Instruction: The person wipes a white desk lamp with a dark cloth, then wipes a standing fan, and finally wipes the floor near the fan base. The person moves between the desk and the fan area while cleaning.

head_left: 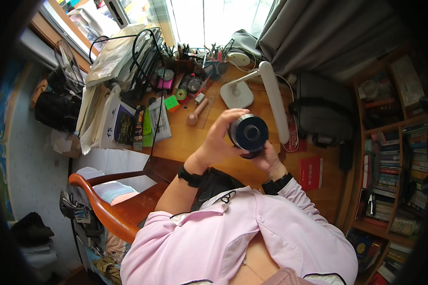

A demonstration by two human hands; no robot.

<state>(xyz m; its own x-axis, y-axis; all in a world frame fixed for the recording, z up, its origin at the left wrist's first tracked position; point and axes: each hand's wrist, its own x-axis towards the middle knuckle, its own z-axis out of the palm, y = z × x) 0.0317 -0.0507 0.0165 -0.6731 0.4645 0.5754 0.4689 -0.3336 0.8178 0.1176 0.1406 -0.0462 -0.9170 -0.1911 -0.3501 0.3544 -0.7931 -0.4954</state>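
Observation:
Above the wooden desk I hold a dark blue vacuum bottle (251, 131), with its round top facing me. A shiny metal band shows on its upper left side, and most of its body is hidden beneath the top. My left hand (219, 137) wraps its left side, fingers over the far edge and thumb at the near side. My right hand (270, 161) grips it lower down on the right. Its fingers are partly hidden behind the bottle. Both wrists carry black bands.
A white desk lamp (237, 95) stands beyond the bottle. Left of it lie a pink handheld fan (198, 112), a puzzle cube (171, 102) and stacked papers (110, 59). A grey bag (323, 107) and red booklet (311, 174) are rightward. A wooden chair (121, 211) stands lower left.

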